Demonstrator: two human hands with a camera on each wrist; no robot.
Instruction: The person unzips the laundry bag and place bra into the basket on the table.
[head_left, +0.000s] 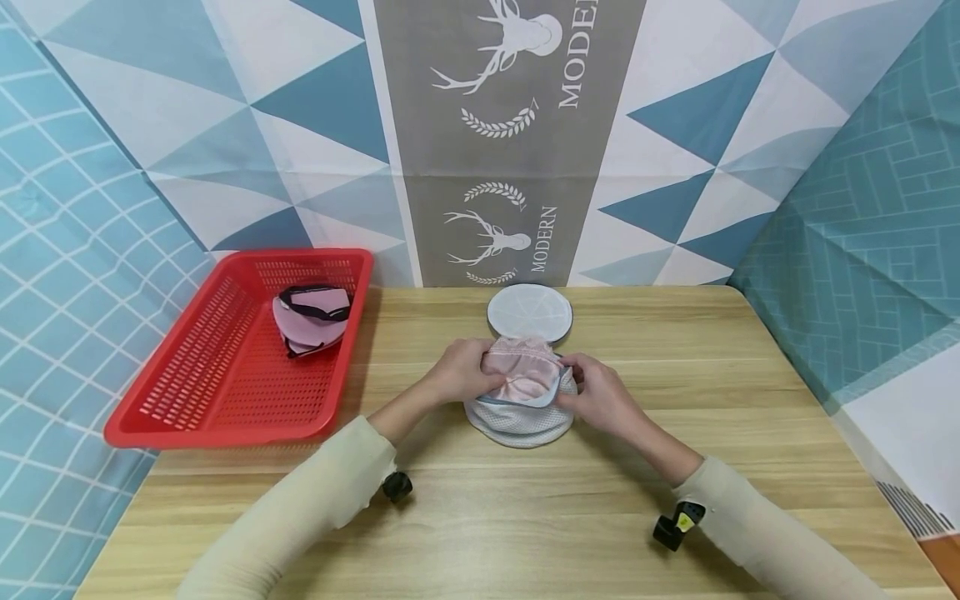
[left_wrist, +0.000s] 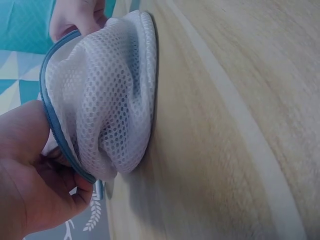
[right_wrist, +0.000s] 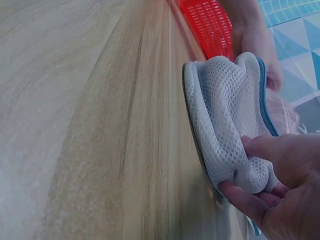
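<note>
A white mesh laundry bag (head_left: 521, 421) with a blue-grey zip sits unzipped on the table, its round lid (head_left: 529, 312) lying behind it. In the bag's mouth is a shiny pale pink garment (head_left: 521, 367) with a gathered edge; its lower part is hidden in the bag. My left hand (head_left: 468, 371) holds the garment at its left side, fingers against the zip rim (left_wrist: 59, 135). On the other side, my right hand (head_left: 596, 392) pinches the mesh wall. The right wrist view shows that thumb and fingers (right_wrist: 250, 202) on the mesh.
To the left stands a red perforated basket (head_left: 225, 358), holding a pink folded item with black straps (head_left: 315, 317). The wooden table (head_left: 525, 525) reaches back to a patterned wall covering (head_left: 487, 167). A black wrist camera (head_left: 397, 486) hangs near the left sleeve.
</note>
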